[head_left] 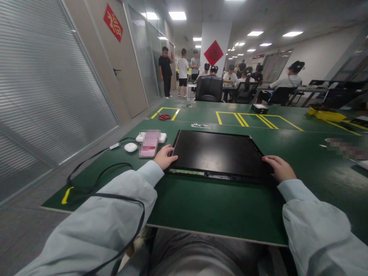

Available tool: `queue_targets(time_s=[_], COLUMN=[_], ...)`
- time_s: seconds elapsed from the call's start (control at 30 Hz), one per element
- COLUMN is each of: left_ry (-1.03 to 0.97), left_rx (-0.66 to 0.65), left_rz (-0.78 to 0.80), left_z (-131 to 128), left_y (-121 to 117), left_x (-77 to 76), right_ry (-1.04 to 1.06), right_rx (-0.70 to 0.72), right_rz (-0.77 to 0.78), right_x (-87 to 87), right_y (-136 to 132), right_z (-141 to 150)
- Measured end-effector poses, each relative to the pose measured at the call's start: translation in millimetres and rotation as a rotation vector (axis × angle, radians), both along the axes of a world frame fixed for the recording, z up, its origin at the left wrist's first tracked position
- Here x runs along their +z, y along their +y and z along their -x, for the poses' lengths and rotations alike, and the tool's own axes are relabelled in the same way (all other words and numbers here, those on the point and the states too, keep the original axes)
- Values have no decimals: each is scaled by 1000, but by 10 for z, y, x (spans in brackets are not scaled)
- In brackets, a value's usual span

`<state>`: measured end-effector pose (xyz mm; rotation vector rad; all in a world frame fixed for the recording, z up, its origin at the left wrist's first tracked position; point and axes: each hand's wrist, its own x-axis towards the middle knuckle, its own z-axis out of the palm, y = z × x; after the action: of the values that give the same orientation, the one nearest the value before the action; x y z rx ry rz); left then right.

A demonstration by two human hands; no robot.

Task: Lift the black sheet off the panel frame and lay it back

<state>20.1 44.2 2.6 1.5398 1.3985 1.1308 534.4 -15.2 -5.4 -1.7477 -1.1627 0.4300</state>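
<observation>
In the head view, my left hand (165, 157) and right hand (281, 168) gripped opposite side edges of a flat, black, rectangular screen panel (214, 151), probably to keep it steady over the smooth green tabletop (215, 214). Its dark face caught a pale sheen; a thin green circuit strip (186, 172) showed along the near edge.

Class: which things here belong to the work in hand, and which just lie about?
In hand:
black panel, left hand and right hand at its sides
green strip along its near edge

Apparently lying about:
phone
white rounded case
red-handled scissors
</observation>
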Motion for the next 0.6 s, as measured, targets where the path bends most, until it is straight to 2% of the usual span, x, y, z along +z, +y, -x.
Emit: queue_targets(time_s=[0.27,0.6], left_ry=[78,70], left_rx=[-9,-16], left_rz=[-20,-32], left_z=[6,-11], left_y=[-23,-43], left_x=[42,48], right_ry=[60,44], right_rx=[-22,32], right_rz=[-3,30], right_x=[103,42], right_y=[-53,-19], right_z=[119,78])
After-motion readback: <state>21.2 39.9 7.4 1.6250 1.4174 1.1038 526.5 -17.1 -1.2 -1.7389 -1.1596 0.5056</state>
